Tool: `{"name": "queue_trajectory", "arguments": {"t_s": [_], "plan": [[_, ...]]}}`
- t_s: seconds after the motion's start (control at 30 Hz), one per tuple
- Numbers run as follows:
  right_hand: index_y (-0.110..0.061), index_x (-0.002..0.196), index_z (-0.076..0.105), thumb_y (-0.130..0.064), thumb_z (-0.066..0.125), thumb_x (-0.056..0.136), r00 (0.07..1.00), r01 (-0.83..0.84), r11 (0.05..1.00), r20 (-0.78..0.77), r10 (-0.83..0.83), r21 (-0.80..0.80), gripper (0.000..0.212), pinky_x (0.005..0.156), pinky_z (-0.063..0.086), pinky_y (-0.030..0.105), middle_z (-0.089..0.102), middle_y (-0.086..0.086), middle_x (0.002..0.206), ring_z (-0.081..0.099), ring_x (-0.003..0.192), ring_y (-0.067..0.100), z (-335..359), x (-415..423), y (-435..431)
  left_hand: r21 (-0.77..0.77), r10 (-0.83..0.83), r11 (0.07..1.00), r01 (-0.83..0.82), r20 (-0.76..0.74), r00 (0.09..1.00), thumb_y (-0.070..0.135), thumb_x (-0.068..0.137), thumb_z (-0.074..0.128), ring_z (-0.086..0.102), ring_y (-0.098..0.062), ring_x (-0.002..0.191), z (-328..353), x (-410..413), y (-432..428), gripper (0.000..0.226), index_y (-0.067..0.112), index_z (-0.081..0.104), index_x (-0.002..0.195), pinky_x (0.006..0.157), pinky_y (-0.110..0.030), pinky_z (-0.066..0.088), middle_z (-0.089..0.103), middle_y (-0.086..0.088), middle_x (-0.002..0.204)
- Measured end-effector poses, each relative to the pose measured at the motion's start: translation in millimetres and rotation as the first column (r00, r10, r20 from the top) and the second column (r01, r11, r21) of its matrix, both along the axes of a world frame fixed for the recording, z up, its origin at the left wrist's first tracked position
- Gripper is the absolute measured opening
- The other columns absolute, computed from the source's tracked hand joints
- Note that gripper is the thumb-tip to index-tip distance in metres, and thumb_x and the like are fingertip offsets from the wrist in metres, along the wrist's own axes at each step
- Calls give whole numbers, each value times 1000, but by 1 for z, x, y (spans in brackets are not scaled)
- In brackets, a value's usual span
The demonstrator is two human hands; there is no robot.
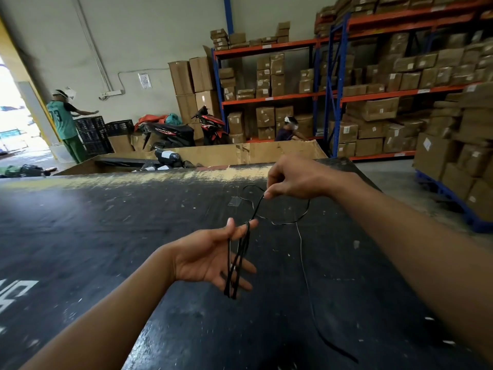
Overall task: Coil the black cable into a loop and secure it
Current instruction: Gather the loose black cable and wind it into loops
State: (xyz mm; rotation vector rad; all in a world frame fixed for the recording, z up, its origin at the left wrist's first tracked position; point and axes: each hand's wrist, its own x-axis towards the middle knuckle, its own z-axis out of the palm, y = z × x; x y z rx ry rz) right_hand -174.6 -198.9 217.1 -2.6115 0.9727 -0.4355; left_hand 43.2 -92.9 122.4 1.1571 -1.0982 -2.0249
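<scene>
One head-worn camera looks forward and down, close over the dark surface (133, 222), shelving beyond it.

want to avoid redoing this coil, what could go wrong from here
1. The loops hang loose over the spread fingers of the open left hand; they could slip off.
2. The slack cable trails across the table and may tangle as it is drawn in.
3. The right hand holds only a fingertip pinch, an easy grip to lose.
</scene>
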Motion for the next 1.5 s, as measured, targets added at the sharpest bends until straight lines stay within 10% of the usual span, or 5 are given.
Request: {"name": "queue_trajectory", "arguments": {"t_s": [0.33,0.7,1.07,1.5], "plan": [[-16,96,71,-25,51,98,992,-51,981,126,28,187,21,58,57,40,67,1,68,64,57,15,-31,17,76,-144,298,935,-325,-182,937,61,96,30,52,-63,115,28,28,-23,49,36,52,132,92,-72,44,42,-44,138],[-10,95,61,-14,36,103,923,-219,705,378,-75,674,26,55,45,22,49,0,61,52,53,11,-124,23,105,-208,201,936,-285,-349,915,60,95,31,46,-66,119,48,20,-29,47,47,46,139,84,-67,50,41,-45,139],[-5,95,72,-13,56,96,982,-29,915,182,-49,402,18,76,51,34,71,10,89,64,80,18,-105,10,20,-226,-216,962,152,-295,931,62,94,26,37,-57,131,44,-9,4,52,53,28,146,99,-68,39,42,-34,144],[-17,91,71,-15,66,88,997,76,983,12,-75,-164,6,85,53,38,71,-1,93,65,90,15,18,10,-13,-11,-47,999,47,-67,997,65,88,41,44,-61,125,3,-8,6,51,59,39,138,97,-67,43,40,-35,142]]}}
